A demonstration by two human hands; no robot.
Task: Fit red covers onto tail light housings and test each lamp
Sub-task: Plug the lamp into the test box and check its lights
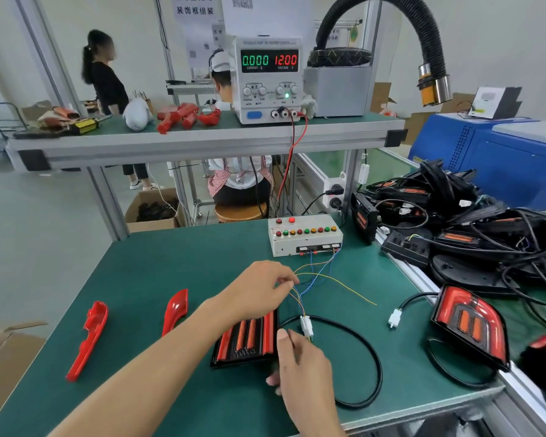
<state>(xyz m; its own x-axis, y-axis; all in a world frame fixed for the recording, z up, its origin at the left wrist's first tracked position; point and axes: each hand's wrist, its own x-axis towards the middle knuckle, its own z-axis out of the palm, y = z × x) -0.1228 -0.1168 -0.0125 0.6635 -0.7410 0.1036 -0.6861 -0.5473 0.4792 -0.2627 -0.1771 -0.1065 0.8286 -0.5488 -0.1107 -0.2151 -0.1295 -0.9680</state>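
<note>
Lamp in front of you: the tail light (pixel 246 340) lies flat near the bench's front edge, a black housing with red strips down both sides and two orange bars in the middle; your left forearm crosses its upper left corner.
Its cable: a black cable (pixel 364 357) loops out from the lamp toward the front right of the bench and comes back to a white plug (pixel 306 324) just right of the lamp.
Your left hand: your left hand (pixel 259 290) hovers above the lamp, fingertips pinching the thin coloured wires (pixel 316 274).
Your right hand: your right hand (pixel 303 364) sits just below the white plug, fingers curled and pinching the fine wire ends there.
Wires: the yellow, blue and orange strands run from your fingers up to the test box (pixel 304 234) at the bench's back edge; its row of red, green and yellow buttons faces you.
Second lamp: another tail light (pixel 472 326) with its red cover on rests at the right edge, its white connector (pixel 394 317) lying loose on the mat.
Loose covers: two red covers (pixel 89 339) (pixel 176 309) lie toward the left side of the bench.
Power supply: on the upper shelf the power supply (pixel 268 78) reads 0.000 and 12.00.
Right of the bench: a pile of black housings (pixel 454 216) and cables.
</note>
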